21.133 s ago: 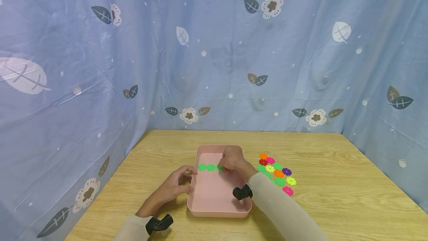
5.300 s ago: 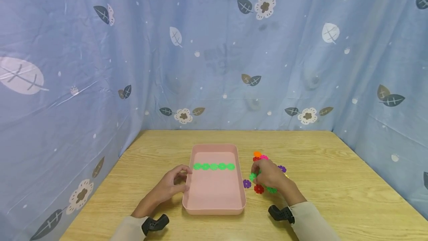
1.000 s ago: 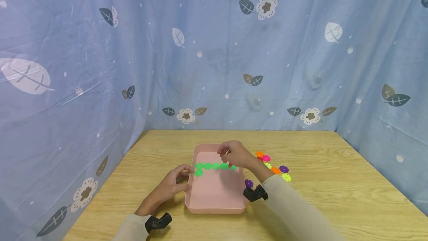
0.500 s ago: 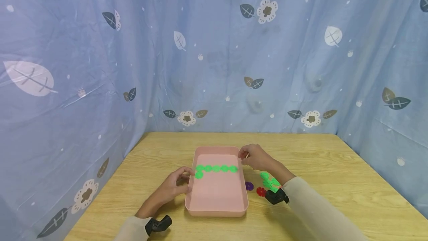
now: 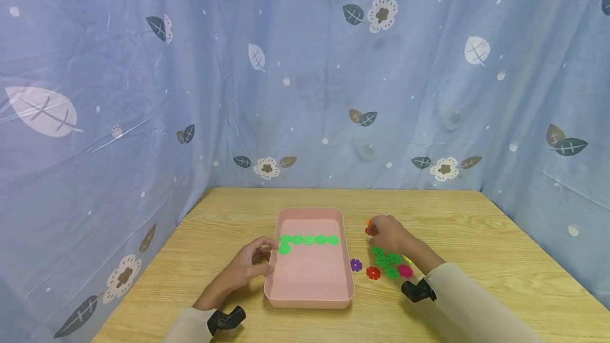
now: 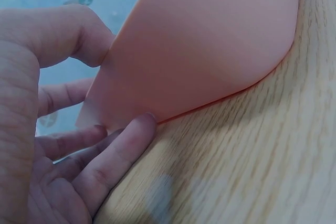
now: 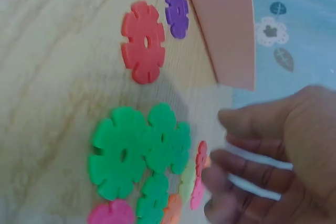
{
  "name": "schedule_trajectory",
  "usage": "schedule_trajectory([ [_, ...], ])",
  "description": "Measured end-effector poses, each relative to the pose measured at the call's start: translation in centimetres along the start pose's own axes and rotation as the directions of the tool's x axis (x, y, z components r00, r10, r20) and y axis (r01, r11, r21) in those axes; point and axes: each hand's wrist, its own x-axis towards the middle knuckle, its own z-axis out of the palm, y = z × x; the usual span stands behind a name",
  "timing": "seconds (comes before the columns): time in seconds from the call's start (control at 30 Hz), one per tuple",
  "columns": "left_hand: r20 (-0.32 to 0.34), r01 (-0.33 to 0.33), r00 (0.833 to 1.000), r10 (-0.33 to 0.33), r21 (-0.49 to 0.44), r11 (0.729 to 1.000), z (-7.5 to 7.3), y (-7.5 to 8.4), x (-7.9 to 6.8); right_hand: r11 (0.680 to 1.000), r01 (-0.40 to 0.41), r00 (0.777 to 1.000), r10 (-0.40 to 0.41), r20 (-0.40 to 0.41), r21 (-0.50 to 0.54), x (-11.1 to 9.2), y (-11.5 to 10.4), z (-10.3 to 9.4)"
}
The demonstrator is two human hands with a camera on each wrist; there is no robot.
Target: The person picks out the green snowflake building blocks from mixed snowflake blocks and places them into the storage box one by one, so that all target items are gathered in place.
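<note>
A pink tray (image 5: 310, 285) lies on the table, holding a row of green snowflake building discs (image 5: 309, 240) near its far half. One further green disc (image 5: 284, 249) sits just below the row's left end. My left hand (image 5: 250, 261) holds the tray's left side, index finger at the rim and thumb against the outer wall. To the tray's right, my right hand (image 5: 391, 234) hovers over loose discs. In the right wrist view its fingers (image 7: 252, 169) are loosely bent and apart, with nothing seen between them. Green loose discs (image 7: 121, 153) lie close by.
Between tray and pile lie a purple disc (image 5: 356, 265) and a red disc (image 5: 373, 273). A pink disc (image 5: 405, 271) borders the green ones; orange and yellow ones are partly hidden by my right hand. A blue curtain (image 5: 324, 94) hangs behind the wooden table (image 5: 229, 205).
The green row grew rightward, and one green disc was added below its left end. My right hand has since moved right, from over the tray to the loose discs. My left hand stayed.
</note>
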Motion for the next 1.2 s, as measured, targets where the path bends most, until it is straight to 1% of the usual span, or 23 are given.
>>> schedule_trajectory([
  [0.13, 0.001, 0.006, 1.0, -0.006, 0.005, 1.0, -0.1, 0.0, 0.0, 0.993, -0.088, 0.996, 0.087, -0.02, -0.074, -0.8, -0.2, 0.2],
  [0.23, 0.002, 0.008, 1.0, -0.008, 0.004, 1.0, -0.1, 0.0, 0.0, 0.988, -0.127, 0.992, 0.126, -0.019, -0.085, -1.3, -0.3, 0.4],
  [0.3, 0.003, 0.004, 1.0, -0.004, 0.0, 1.0, -0.1, 0.1, 0.0, 0.987, -0.148, 0.989, 0.147, -0.016, -0.069, -1.5, -0.3, 0.6],
  [0.5, 0.008, -0.008, 1.0, 0.008, -0.011, 1.0, -0.2, 0.2, 0.0, 0.986, -0.155, 0.988, 0.153, -0.036, -0.066, -1.7, -0.2, 0.8],
  [0.6, 0.009, -0.014, 1.0, 0.014, -0.009, 1.0, -0.3, 0.2, 0.0, 0.984, -0.17, 0.985, 0.167, -0.041, -0.062, -1.6, -0.2, 1.0],
  [0.8, 0.006, -0.006, 1.0, 0.006, 0.002, 1.0, -0.2, 0.1, 0.0, 0.979, -0.2, 0.978, 0.198, -0.062, -0.029, -1.7, -0.3, 1.4],
  [0.93, 0.008, -0.017, 1.0, 0.017, 0.014, 1.0, -0.3, 0.0, 0.1, 0.982, -0.188, 0.979, 0.188, -0.078, 0.012, -1.5, -0.6, 1.5],
  [1.07, 0.008, -0.011, 1.0, 0.011, 0.007, 1.0, -0.3, 0.1, 0.1, 0.987, -0.146, 0.985, 0.151, -0.086, 0.06, -1.3, -0.9, 1.5],
  [1.2, 0.007, -0.014, 1.0, 0.014, -0.004, 1.0, -0.2, 0.2, 0.1, 0.991, -0.102, 0.99, 0.109, -0.087, 0.082, -0.9, -1.3, 1.1],
])
